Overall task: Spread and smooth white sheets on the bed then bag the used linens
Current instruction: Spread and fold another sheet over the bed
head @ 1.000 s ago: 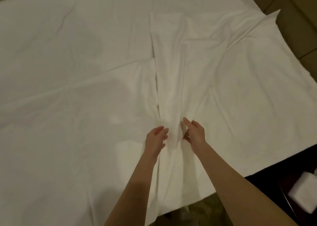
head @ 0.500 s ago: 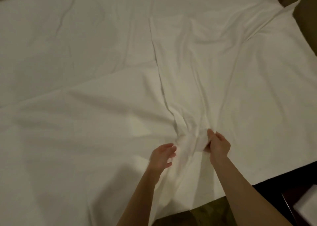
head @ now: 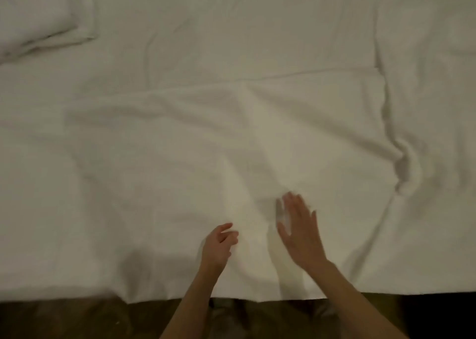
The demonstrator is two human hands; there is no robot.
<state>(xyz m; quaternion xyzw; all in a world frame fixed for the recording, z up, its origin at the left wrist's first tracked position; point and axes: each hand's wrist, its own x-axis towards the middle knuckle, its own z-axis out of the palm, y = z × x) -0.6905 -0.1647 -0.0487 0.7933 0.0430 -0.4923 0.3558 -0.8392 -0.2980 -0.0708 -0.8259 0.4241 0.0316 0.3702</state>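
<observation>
Item one: white sheet (head: 180, 145), lying spread across the bed and filling nearly the whole view. Its near hem is running along the bottom, just above a dark floor (head: 77, 320). Soft creases are crossing its middle; a long fold line is running sideways across the upper half, and a deeper puckered wrinkle (head: 405, 168) is sitting toward the right side.

Item two: my left hand (head: 219, 246), resting on the sheet near the hem. The fingers are curling loosely inward, the grip being half open. It is touching the cloth, but I cannot tell whether any fabric is pinched between thumb and fingers.

Item three: my right hand (head: 300, 228), lying just beside the left, slightly farther up the sheet. The grip here is fully open, fingers stretched out and together, palm facing down against the cloth, holding nothing. The fingertips are blurring.

Item four: a narrow raised ridge of fabric, standing between my two hands and leading away up the sheet.

Item five: a white pillow (head: 36, 14), lying at the far left corner of the bed, well apart from both hands, with a folded edge of cloth beneath it.

Item six: both bare forearms, entering from the bottom edge over the floor.
</observation>
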